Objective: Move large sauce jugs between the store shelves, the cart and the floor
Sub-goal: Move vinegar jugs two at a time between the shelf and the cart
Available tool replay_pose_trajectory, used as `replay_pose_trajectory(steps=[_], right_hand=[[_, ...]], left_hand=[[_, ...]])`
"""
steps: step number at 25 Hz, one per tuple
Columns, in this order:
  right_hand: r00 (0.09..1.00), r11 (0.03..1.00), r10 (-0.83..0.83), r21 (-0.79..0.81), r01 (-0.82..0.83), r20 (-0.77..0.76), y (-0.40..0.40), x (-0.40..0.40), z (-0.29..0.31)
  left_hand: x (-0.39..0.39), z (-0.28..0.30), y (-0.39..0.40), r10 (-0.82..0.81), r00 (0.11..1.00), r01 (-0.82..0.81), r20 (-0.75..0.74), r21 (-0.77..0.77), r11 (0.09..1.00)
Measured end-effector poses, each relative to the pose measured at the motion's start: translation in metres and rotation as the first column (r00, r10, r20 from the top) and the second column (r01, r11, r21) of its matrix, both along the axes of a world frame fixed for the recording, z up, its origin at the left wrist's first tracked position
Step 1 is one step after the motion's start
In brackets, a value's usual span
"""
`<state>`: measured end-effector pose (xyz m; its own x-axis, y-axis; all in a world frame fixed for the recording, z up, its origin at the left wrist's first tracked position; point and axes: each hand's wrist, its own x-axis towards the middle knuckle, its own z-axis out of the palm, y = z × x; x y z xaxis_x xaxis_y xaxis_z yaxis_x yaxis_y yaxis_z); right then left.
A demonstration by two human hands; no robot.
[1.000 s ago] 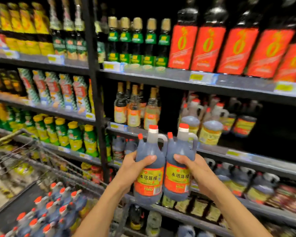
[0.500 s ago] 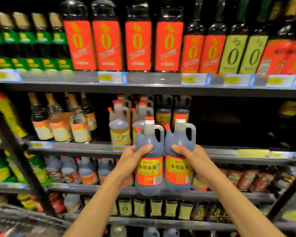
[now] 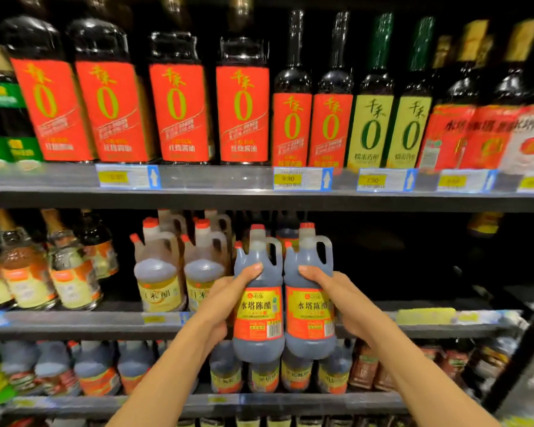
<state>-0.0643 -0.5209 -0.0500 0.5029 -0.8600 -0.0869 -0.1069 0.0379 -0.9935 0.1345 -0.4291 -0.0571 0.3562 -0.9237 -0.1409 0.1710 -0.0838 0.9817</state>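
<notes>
Two dark jugs, one gripped in each hand, near the middle shelf; setting them in the gap likely follows.

Since one second ago my view has turned to the right and away from the cart, so the wire cart with its red-capped jugs is no longer in sight. The two dark plastic vinegar jugs with red caps and red-and-yellow labels, the left one and the right one, have risen together; their caps now reach just under the edge of the upper grey metal shelf, and their bases stand in front of the middle shelf edge. My left hand and right hand have come up with them. The jugs now stand just to the right of the pale yellow-labelled jugs.
</notes>
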Motion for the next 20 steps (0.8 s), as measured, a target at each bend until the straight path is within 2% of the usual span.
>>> replay_pose_trajectory(steps=[5,11,15,20], right_hand=[[0.997,1.000,-0.004,-0.003,0.004,-0.071,-0.034,0.002,0.011],[0.993,0.999,-0.024,-0.044,0.020,-0.113,-0.064,0.011,0.020],[1.000,0.997,-0.026,-0.079,0.026,0.008,-0.080,0.017,0.011],[0.984,0.988,-0.055,-0.134,0.078,0.167,-0.086,0.017,-0.021]], left_hand=[[0.002,0.007,-0.033,-0.020,1.000,0.020,0.011,0.023,1.000],[0.009,0.010,-0.071,0.054,0.997,-0.055,-0.047,-0.014,0.998],[0.013,0.006,-0.086,0.089,0.992,-0.098,-0.086,-0.111,0.989],[0.010,-0.015,-0.096,0.134,0.991,-0.132,-0.001,-0.187,0.973]])
